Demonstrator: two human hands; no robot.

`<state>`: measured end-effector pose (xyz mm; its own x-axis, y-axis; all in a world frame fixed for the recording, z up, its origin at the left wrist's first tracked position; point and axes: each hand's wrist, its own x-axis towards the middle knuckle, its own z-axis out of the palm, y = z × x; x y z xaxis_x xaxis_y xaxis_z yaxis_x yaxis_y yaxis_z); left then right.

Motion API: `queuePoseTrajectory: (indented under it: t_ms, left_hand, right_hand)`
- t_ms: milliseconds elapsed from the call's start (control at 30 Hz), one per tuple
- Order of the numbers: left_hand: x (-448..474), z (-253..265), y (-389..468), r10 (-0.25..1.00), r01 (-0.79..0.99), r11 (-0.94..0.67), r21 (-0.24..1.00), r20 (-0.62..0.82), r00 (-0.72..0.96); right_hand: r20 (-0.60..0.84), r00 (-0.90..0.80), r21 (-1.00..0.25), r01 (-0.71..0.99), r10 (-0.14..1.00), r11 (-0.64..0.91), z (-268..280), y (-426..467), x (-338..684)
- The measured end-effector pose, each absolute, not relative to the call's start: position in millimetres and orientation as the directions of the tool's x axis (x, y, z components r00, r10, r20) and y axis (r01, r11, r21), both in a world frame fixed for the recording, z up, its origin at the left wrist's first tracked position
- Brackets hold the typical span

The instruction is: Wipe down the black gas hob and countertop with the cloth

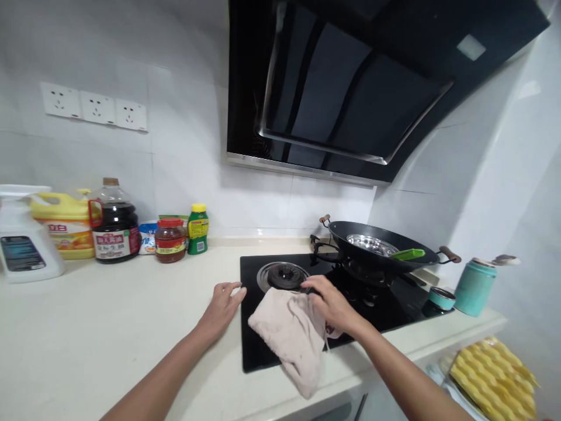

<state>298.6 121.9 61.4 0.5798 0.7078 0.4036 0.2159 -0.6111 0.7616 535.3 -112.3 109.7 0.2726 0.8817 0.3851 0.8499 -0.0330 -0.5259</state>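
Note:
A pale pink cloth [291, 330] lies bunched over the near left part of the black glass gas stove [258, 356], one corner hanging toward the counter's front. My right hand [335, 307] grips the cloth at its right side, fingers bent over the fabric and close to the left burner [284, 276]. That burner has no pot rack on it. My left hand [223, 307] rests at the stove's left edge on the counter, empty, its fingers loosely apart. On the right burner sits a black wok [377, 237] holding a shiny metal dish [370, 244] and a green-handled utensil [407, 254].
A teal jar [475, 289] and small teal cup [442, 298] stand right of the wok. Along the left wall are a spray bottle [26, 240], soy sauce bottle [114, 225], red-lidded jar [170, 242] and green bottle [198, 231]. A black range hood [350, 88] overhangs the stove.

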Motion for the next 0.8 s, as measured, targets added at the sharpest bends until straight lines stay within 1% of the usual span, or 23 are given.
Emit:
queuePoseTrajectory:
  t_ms: [67,133,167,233,333,400,500,600,800]
  left_hand:
    - [298.7,59.7,123.8,0.695,0.218,-0.629,0.746,0.415,0.587]
    - [298.1,59.4,125.0,0.684,0.226,-0.646,0.729,0.422,0.595]
    - [297.5,59.6,125.2,0.68,0.23,-0.652,0.723,0.423,0.598]
    - [296.3,60.3,124.5,0.672,0.234,-0.661,0.713,0.423,0.609]
    - [295.2,60.6,121.6,0.665,0.245,-0.658,0.712,0.396,0.633]
    - [295.0,59.6,119.6,0.66,0.257,-0.652,0.713,0.368,0.655]
    - [295.0,57.0,117.3,0.655,0.271,-0.649,0.711,0.341,0.675]
    - [294.5,55.6,115.0,0.648,0.266,-0.654,0.708,0.343,0.68]
    - [293.0,60.8,106.7,0.657,0.314,-0.66,0.683,0.321,0.683]
  right_hand:
    - [0.281,0.11,-0.442,0.897,0.954,0.027,108.1,-108.4,503.4]
    - [0.182,-0.033,-0.375,0.922,0.983,0.1,103.2,-103.5,474.1]
    - [0.169,-0.07,-0.342,0.931,0.983,0.125,100.3,-101.4,463.8]
    - [0.184,-0.082,-0.297,0.945,0.98,0.134,95.2,-98.6,455.3]
    - [0.214,-0.031,-0.308,0.946,0.976,0.097,89.2,-95.9,470.4]
    - [0.237,0.037,-0.302,0.953,0.971,0.038,84.4,-93.5,490.8]
    - [0.276,0.155,-0.231,0.969,0.948,-0.091,75.6,-86.5,523.1]
    - [0.284,0.255,-0.169,0.962,0.924,-0.214,69.1,-74.7,548.8]
    - [0.287,0.395,-0.136,0.919,0.873,-0.371,66.1,-48.0,580.3]
